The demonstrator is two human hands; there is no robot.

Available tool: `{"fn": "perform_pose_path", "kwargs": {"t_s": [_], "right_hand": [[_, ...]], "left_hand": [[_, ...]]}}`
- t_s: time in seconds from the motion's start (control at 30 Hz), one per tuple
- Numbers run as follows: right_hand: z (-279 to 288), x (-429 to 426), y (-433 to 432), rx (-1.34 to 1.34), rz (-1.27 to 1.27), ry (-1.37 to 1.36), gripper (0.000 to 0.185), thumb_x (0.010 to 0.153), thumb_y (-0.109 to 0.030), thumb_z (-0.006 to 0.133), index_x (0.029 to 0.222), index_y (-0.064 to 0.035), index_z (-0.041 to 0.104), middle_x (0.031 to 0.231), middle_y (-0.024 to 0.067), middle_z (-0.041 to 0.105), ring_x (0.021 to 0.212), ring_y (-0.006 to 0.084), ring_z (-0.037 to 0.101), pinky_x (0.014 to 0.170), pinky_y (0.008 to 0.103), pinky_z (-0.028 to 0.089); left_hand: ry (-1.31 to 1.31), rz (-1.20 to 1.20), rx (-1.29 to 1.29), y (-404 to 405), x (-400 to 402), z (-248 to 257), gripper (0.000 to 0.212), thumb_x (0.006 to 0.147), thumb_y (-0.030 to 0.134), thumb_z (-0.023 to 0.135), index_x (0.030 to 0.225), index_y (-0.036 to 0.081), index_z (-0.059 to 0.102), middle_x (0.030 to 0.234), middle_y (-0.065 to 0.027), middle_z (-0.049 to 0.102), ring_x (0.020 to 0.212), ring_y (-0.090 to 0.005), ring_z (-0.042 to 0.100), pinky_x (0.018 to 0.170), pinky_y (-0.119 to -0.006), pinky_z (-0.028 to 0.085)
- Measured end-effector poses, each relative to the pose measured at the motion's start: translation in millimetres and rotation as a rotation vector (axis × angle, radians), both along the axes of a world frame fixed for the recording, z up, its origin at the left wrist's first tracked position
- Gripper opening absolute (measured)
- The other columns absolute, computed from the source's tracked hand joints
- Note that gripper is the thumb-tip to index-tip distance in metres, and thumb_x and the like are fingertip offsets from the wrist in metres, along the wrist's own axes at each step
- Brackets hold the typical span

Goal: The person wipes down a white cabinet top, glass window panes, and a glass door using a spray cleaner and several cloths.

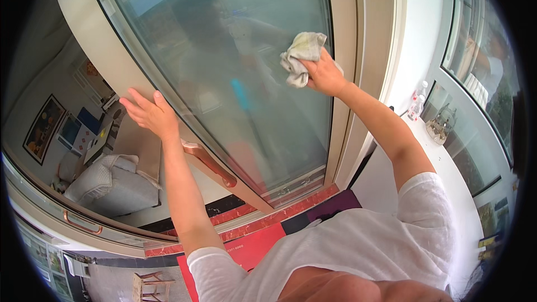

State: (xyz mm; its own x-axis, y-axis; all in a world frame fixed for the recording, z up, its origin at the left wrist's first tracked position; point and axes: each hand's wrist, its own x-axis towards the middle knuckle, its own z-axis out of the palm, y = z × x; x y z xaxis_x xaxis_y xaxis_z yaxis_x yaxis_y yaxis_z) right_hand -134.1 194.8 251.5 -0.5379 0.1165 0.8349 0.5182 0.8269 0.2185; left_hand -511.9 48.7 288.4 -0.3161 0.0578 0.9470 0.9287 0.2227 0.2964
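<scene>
A crumpled pale cloth (pixel 303 52) is gripped in my right hand (pixel 325 73), which presses it to the glass pane (pixel 251 126) near its right edge. My left hand (pixel 150 113) rests on the beige frame (pixel 121 58) of the sliding door, fingers spread, holding nothing. Below that hand, a copper-coloured door handle (pixel 209 163) runs down the frame. The pane carries a dim reflection of a person, along with a blue streak of colour.
Through the opening at left stand a grey sofa (pixel 121 184) and a framed picture (pixel 44 128). On the white ledge (pixel 444 167) at right are plastic bottles (pixel 416 107) and a glass-like container (pixel 440 126). A red mat (pixel 251 251) lies below; a wooden stool (pixel 152 285) stands lower left.
</scene>
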Motion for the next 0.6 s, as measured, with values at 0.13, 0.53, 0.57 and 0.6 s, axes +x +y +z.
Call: {"fn": "perform_pose_path", "kwargs": {"t_s": [0.13,0.53,0.57,0.6], "right_hand": [[-89,30,-21,-0.522,-0.086,-0.049,0.057,0.070,-0.015,0.064,0.124,-0.0121,0.047,0.123,0.0145,0.048,0.114,0.0323,0.044,0.093,0.0419,0.038],[-236,196,-303,-1.525,-0.083,1.322,0.050,0.075,-0.008,0.055,0.124,-0.0027,0.048,0.109,0.0102,0.059,0.101,0.0181,0.054,0.091,0.0293,0.041],[-234,222,-332,-1.448,-0.125,1.432,0.048,0.076,-0.007,0.054,0.123,-0.0028,0.048,0.108,0.0094,0.059,0.100,0.0170,0.055,0.089,0.0292,0.042],[-232,245,-356,-1.372,-0.095,1.563,0.046,0.077,-0.006,0.053,0.122,-0.0022,0.048,0.107,0.0091,0.059,0.098,0.0158,0.056,0.087,0.0287,0.043]], "left_hand": [[0.099,0.023,0.024,17,2,2,0.064,0.088,0.038,0.047,0.140,0.009,0.024,0.143,-0.0266,0.016,0.127,-0.0433,0.026,0.100,-0.052,0.026],[0.195,0.206,0.066,13,-87,21,0.067,0.085,0.058,0.044,0.132,0.012,0.039,0.130,-0.0233,0.037,0.111,-0.0429,0.045,0.086,-0.054,0.040],[0.085,0.082,-0.013,30,-87,9,0.065,0.084,0.056,0.047,0.133,0.013,0.039,0.132,-0.0220,0.036,0.115,-0.0404,0.043,0.087,-0.053,0.040],[0.187,0.179,0.019,33,-103,-4,0.062,0.086,0.057,0.042,0.126,0.009,0.044,0.128,-0.0225,0.039,0.112,-0.0405,0.044,0.086,-0.053,0.040]]}}
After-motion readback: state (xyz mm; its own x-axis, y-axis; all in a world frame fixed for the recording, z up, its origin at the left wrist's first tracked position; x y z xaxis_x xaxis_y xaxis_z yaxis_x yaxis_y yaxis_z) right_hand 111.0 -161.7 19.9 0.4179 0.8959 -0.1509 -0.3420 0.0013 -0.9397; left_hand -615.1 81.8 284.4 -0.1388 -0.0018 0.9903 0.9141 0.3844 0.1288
